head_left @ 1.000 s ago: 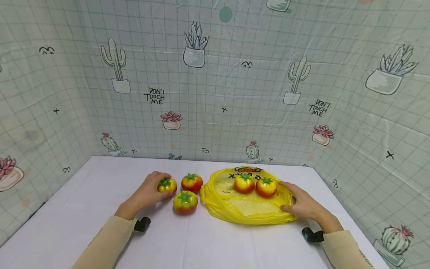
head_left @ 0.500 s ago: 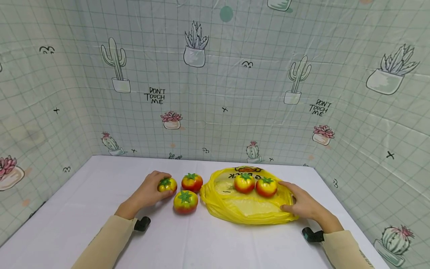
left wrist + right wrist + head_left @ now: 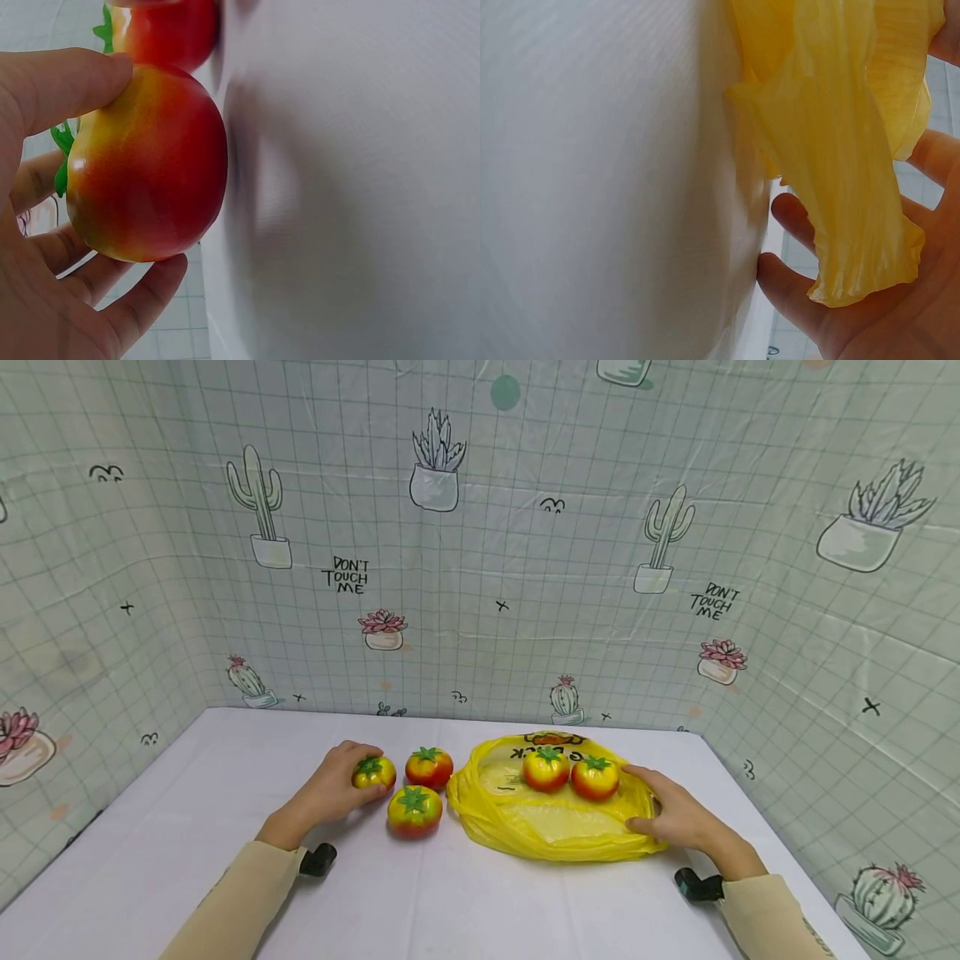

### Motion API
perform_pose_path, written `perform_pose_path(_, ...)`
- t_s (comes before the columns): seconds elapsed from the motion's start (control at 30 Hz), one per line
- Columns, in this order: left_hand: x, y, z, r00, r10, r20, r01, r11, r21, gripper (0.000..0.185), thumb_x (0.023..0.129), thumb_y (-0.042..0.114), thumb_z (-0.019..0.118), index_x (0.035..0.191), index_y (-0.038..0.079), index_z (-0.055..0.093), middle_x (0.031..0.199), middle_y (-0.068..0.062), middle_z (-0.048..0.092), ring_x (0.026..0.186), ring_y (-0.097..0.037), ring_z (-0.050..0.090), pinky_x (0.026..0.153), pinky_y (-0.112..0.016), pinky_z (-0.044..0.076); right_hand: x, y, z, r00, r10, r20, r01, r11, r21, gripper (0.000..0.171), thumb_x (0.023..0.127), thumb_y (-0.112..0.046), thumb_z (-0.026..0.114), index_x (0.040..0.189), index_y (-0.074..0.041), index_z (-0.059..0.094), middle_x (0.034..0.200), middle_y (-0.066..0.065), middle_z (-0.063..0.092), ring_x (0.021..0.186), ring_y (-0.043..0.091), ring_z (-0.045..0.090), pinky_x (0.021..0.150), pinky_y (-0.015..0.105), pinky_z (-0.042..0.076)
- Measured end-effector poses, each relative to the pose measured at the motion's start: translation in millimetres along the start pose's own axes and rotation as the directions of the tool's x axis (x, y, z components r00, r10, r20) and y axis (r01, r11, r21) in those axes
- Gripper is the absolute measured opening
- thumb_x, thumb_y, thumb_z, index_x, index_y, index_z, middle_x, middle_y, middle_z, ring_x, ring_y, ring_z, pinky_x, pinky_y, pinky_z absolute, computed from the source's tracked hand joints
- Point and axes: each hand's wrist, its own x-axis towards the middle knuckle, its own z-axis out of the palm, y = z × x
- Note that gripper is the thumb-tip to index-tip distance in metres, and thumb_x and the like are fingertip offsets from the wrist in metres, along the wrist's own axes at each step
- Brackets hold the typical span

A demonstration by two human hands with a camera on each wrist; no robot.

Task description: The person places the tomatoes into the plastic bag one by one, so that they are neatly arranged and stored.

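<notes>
My left hand [image 3: 337, 785] grips a red-and-yellow tomato [image 3: 150, 165] with a green leafy top, thumb on one side and fingers on the other. Close to its right sit two more such tomatoes, a rear one [image 3: 428, 768] and a front one [image 3: 414, 812]. A yellow plastic bag [image 3: 555, 850] lies spread with its mouth up, and two tomatoes rest in it, a left one [image 3: 546, 770] and a right one [image 3: 595, 778]. On the bag's right edge, my right hand [image 3: 678, 814] holds the plastic between thumb and fingers; in the right wrist view a crumpled yellow flap [image 3: 840, 165] hangs there.
A white cloth [image 3: 480, 910] covers the table. Behind and at both sides stands a grid-patterned curtain [image 3: 480, 552] printed with potted cacti. Each wrist wears a small black camera, one on the left [image 3: 318, 860] and one on the right [image 3: 697, 885].
</notes>
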Motion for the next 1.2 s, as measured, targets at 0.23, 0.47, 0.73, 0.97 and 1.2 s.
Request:
perform_pose_path(0.23,-0.6,2.1,-2.5,1.000,0.023,-0.013,-0.023,1.000,-0.003,0.049,0.083,0.022,0.074,0.126,0.006,0.056,0.125,-0.017,0.049,0.111,-0.033,0.047,0.098,-0.054,0.040,-0.1,-0.5,-1.1,1.000,-0.016,-0.007,0.016,1.000,-0.005,0.079,0.076,-0.030,0.075,0.144,-0.011,0.039,0.143,0.019,0.041,0.130,0.043,0.037,0.102,0.064,0.028)
perform_pose_path(0.47,-0.7,6.3,-5.8,0.999,0.049,-0.020,-0.049,0.999,0.010,0.048,0.083,0.021,0.073,0.126,0.007,0.055,0.124,-0.016,0.048,0.111,-0.032,0.047,0.096,-0.053,0.042,-0.7,-1.5,-1.1,1.000,-0.003,-0.001,0.003,1.000,-0.007,0.080,0.076,-0.031,0.075,0.144,-0.011,0.038,0.144,0.019,0.040,0.130,0.043,0.037,0.102,0.064,0.028)
perform_pose_path(0.73,-1.0,12.2,-8.0,0.997,0.074,-0.033,-0.072,0.997,0.036,0.048,0.083,0.021,0.074,0.125,0.007,0.056,0.123,-0.015,0.049,0.110,-0.031,0.046,0.094,-0.052,0.044,-0.6,-1.3,-0.4,1.000,0.017,0.008,-0.017,1.000,0.001,0.080,0.077,-0.029,0.074,0.145,-0.011,0.036,0.145,0.020,0.038,0.130,0.044,0.035,0.102,0.066,0.027)
perform_pose_path(0.97,-2.1,18.4,-9.0,0.995,0.086,-0.049,-0.084,0.995,0.049,0.048,0.083,0.022,0.074,0.125,0.008,0.056,0.123,-0.013,0.049,0.109,-0.030,0.046,0.093,-0.050,0.045,-0.5,-1.4,-0.6,1.000,0.026,0.012,-0.026,1.000,0.009,0.080,0.077,-0.028,0.074,0.145,-0.012,0.036,0.146,0.019,0.038,0.131,0.043,0.035,0.102,0.066,0.027)
perform_pose_path(1.2,-4.0,25.3,-11.4,0.991,0.114,-0.065,-0.110,0.992,0.057,0.046,0.083,0.024,0.074,0.123,0.010,0.058,0.121,-0.011,0.049,0.107,-0.028,0.047,0.090,-0.049,0.047,-0.7,-3.1,-2.0,1.000,0.010,0.006,-0.010,1.000,0.000,0.080,0.077,-0.030,0.075,0.145,-0.011,0.036,0.145,0.020,0.038,0.130,0.044,0.035,0.102,0.065,0.027)
